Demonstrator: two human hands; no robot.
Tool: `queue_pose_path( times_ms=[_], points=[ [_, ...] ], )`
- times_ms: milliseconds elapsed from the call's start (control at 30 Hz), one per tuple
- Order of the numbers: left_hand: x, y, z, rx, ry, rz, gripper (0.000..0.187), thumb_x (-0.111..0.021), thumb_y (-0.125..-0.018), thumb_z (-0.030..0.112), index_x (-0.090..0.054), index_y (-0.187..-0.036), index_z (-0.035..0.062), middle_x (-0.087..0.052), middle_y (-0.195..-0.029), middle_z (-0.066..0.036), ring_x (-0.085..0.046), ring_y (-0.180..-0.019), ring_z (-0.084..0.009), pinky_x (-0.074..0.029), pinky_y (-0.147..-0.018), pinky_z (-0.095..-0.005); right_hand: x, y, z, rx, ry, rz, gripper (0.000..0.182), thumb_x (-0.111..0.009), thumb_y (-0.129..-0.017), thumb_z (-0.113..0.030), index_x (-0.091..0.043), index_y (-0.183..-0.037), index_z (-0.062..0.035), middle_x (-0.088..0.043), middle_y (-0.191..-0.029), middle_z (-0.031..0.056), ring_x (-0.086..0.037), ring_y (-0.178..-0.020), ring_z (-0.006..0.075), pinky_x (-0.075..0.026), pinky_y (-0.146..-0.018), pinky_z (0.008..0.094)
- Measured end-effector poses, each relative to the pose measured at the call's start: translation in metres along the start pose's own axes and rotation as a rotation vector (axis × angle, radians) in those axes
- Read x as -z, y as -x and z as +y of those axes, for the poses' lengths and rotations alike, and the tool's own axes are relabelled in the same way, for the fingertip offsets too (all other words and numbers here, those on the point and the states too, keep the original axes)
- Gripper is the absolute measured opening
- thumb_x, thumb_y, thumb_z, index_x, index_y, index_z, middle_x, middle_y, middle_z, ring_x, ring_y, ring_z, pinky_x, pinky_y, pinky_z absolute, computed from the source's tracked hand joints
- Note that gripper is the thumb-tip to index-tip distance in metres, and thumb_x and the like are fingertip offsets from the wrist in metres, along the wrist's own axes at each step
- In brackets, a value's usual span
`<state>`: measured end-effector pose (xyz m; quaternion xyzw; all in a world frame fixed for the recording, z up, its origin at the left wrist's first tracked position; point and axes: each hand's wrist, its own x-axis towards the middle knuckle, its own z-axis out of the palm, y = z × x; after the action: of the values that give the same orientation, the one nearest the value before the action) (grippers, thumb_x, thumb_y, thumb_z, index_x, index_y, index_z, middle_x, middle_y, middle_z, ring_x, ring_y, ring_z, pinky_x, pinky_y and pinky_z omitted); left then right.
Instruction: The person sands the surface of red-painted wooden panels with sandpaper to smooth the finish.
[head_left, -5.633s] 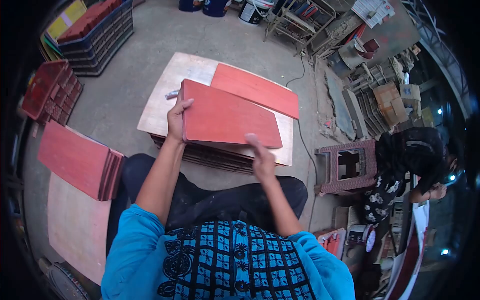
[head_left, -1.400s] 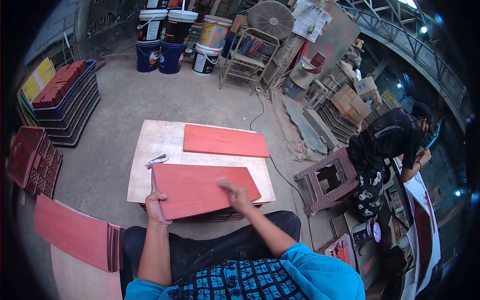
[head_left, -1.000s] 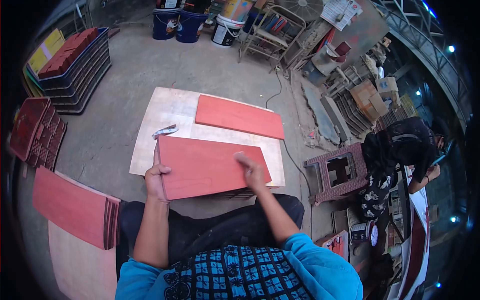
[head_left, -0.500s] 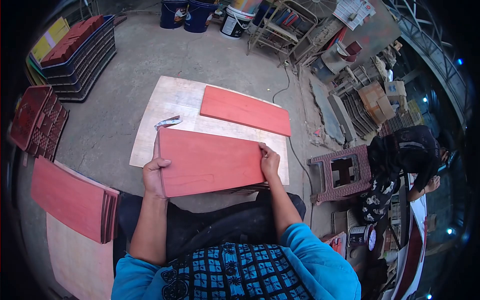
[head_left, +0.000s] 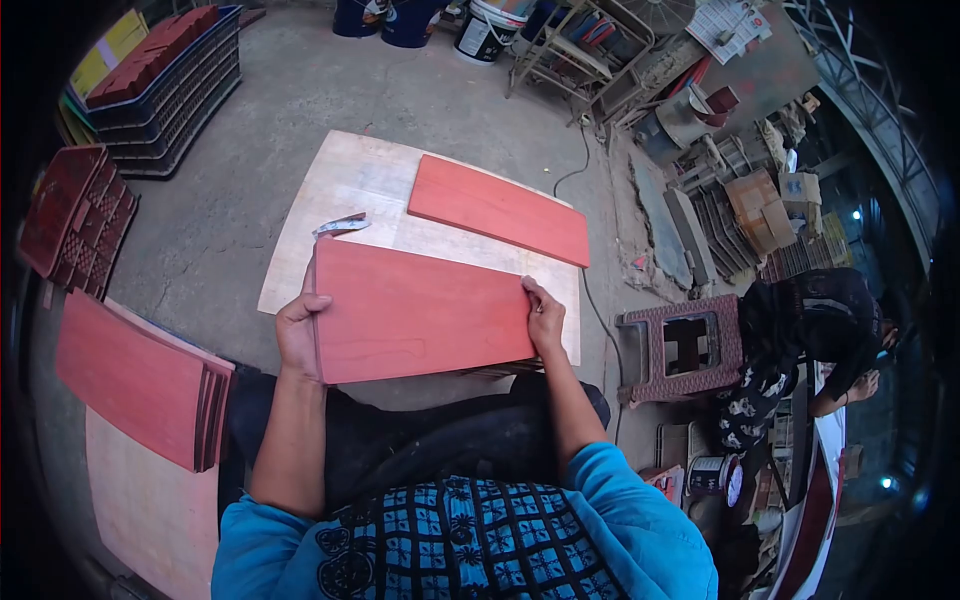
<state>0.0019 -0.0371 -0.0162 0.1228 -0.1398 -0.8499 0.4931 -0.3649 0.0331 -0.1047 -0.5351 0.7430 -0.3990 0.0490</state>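
A flat red-painted wooden board (head_left: pixel 420 315) is held in front of me over my lap, tilted slightly. My left hand (head_left: pixel 300 335) grips its left edge, with the thumb on the top face. At the right edge, my right hand (head_left: pixel 545 318) pinches the board near its upper corner; its fingertips are partly hidden. Beyond it, a second red board (head_left: pixel 500 212) lies on a large pale wooden panel (head_left: pixel 310 190). A small crumpled silvery strip (head_left: pixel 342 225) rests on that panel, just above the held board's upper left corner.
Stacked red boards (head_left: pixel 130 380) are at my left, beside a pale board (head_left: pixel 150 500). Farther off are a red crate (head_left: pixel 80 215) and stacked dark crates (head_left: pixel 175 105). On the right stands a plastic stool (head_left: pixel 650 350), near a bent-over person (head_left: pixel 810 320). A cable (head_left: pixel 598 315) crosses the floor.
The view has shifted slightly, so most things sit a little higher in it. Both hands keep their hold on the red board, which stays nearly in place.
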Motion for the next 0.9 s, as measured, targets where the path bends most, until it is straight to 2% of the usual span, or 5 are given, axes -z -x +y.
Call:
queue_pose_path(
  times_ms=[167, 533, 667, 733, 900],
  points=[
    [0.005, -0.002, 0.002, -0.004, -0.022, 0.03, 0.07, -0.044, -0.073, 0.011, -0.029, -0.141, 0.0033, -0.041, -0.136, -0.017, -0.042, -0.124, -0.0274, -0.031, -0.106, -0.0374, -0.008, 0.001, -0.022, 0.155, -0.03, -0.027, 0.021, -0.051, -0.089, 0.0, -0.065, -0.104, -0.002, -0.064, -0.106, 0.0172, -0.06, -0.106, 0.0272, -0.049, -0.091, 0.0329],
    [0.003, -0.002, 0.002, -0.018, 0.019, 0.011, 0.067, -0.045, -0.075, 0.014, -0.032, -0.14, 0.0024, -0.043, -0.134, -0.017, -0.043, -0.123, -0.0264, -0.031, -0.105, -0.0358, -0.003, -0.006, 0.011, -0.039, 0.04, 0.005, 0.025, -0.05, -0.086, 0.006, -0.065, -0.104, -0.0017, -0.064, -0.106, 0.017, -0.061, -0.105, 0.0255, -0.049, -0.089, 0.0332],
    [0.007, -0.001, 0.005, -0.022, -0.009, 0.05, 0.065, -0.044, -0.077, 0.015, -0.033, -0.139, 0.0008, -0.044, -0.133, -0.016, -0.044, -0.122, -0.0258, -0.032, -0.104, -0.0354, -0.01, 0.005, -0.008, 0.095, -0.037, -0.004, 0.024, -0.05, -0.086, 0.005, -0.065, -0.103, -0.0007, -0.064, -0.105, 0.0178, -0.061, -0.104, 0.0266, -0.049, -0.09, 0.0343],
    [0.007, -0.002, 0.007, 0.012, 0.041, 0.021, 0.064, -0.044, -0.077, 0.015, -0.033, -0.138, -0.0002, -0.044, -0.133, -0.017, -0.045, -0.121, -0.0255, -0.033, -0.104, -0.0353, -0.003, 0.002, -0.002, -0.069, 0.034, 0.003, 0.024, -0.05, -0.086, 0.005, -0.065, -0.103, -0.0011, -0.064, -0.104, 0.0181, -0.061, -0.104, 0.028, -0.049, -0.09, 0.0351],
    [0.007, -0.004, 0.009, -0.014, 0.004, 0.0, 0.065, -0.045, -0.078, 0.017, -0.032, -0.139, -0.0009, -0.043, -0.133, -0.017, -0.045, -0.121, -0.0266, -0.033, -0.104, -0.0357, -0.011, 0.009, -0.013, 0.169, -0.013, 0.021, 0.028, -0.046, -0.084, 0.007, -0.064, -0.104, -0.0013, -0.064, -0.102, 0.02, -0.061, -0.103, 0.0297, -0.05, -0.088, 0.0359]
  ],
)
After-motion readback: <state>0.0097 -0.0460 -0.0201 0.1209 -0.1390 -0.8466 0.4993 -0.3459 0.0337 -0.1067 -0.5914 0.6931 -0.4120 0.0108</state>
